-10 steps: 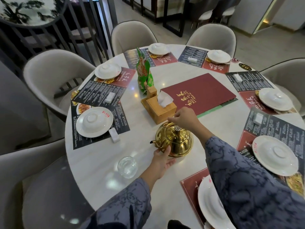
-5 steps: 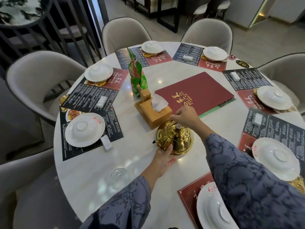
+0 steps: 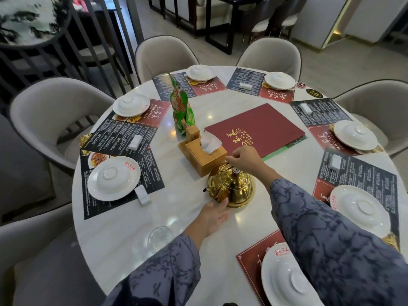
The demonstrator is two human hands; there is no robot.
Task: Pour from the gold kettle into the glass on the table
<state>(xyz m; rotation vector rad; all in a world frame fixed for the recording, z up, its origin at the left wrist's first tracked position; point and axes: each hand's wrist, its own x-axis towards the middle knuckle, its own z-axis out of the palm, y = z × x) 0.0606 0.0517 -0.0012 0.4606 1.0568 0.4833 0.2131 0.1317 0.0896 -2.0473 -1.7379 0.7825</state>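
Shiny gold kettle (image 3: 234,188), clear glass (image 3: 159,238), pale marbled white worktop (image 3: 123,235), dark red menu (image 3: 256,129), blue-grey mottled sleeves (image 3: 331,244), green packet (image 3: 182,107).

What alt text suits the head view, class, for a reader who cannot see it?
A person's right hand grips the gold kettle handle while the left hand steadies its base on a round white table; a glass stands nearby.

Both arms reach forward in blue-grey patterned sleeves. The right hand (image 3: 245,159) is curled, fingers pinched closed around the kettle's (image 3: 234,188) raised handle. The left hand (image 3: 215,214) lies low, palm turned up and fingers spread loosely, fingertips touching the kettle's base.
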